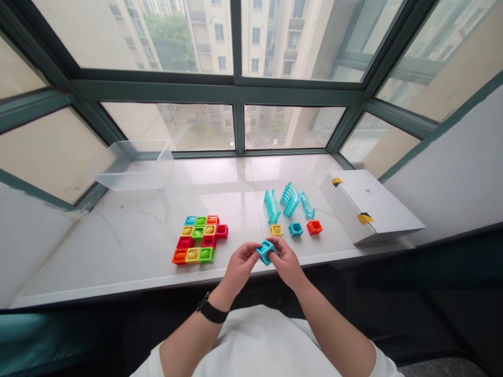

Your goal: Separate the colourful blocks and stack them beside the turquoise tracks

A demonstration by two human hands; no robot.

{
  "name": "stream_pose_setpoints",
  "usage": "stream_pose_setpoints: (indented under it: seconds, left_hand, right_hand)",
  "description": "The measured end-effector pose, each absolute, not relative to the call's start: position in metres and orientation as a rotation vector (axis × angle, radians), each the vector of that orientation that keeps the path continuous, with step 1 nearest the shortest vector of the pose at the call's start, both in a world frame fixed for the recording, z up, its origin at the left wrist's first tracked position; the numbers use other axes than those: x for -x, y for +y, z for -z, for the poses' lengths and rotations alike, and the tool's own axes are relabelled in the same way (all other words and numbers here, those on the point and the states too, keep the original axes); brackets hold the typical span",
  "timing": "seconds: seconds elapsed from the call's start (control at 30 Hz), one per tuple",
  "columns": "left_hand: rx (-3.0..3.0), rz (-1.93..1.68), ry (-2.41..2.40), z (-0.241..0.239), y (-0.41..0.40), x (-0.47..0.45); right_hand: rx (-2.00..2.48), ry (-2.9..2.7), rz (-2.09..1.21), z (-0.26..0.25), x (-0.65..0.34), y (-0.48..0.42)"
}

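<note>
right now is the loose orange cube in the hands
No, the left hand and right hand hold a teal hollow cube, while the loose orange cube sits apart on the marble sill.

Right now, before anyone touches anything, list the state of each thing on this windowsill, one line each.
Teal cube frame, held between both hands.
Left hand, fingers closed on it.
Right hand, fingers closed on it.
Coloured block grid, assembled flat.
Teal ribbed tracks, three lying separate.
Clear plastic tub, open, no lid.
White cardboard box, shut, yellow tape on it.
</note>
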State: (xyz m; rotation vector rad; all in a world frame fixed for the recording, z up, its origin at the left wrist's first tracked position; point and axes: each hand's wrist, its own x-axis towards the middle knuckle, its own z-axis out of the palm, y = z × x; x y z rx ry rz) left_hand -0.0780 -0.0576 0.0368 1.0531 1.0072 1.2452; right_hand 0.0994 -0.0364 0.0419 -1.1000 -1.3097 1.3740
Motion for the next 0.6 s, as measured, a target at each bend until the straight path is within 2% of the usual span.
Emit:
stream_pose_setpoints:
  seconds: [0.17, 0.37, 0.6]
  left_hand:
    - [-0.828, -1.237, 0.963, -0.037, -0.052, 0.077]
    - [-0.625, -1.209, 0.876, -0.031, -0.05, 0.072]
    - [-0.888, -1.098, 1.003, -0.018, -0.046, 0.069]
  right_hand:
    - [0.991, -1.384, -1.415, -0.042, -0.109, -0.04]
    - [0.932, -1.571, -1.251, -0.045, -0.121, -0.038]
    - [0.991, -1.646, -1.181, -0.049, -0.144, -0.032]
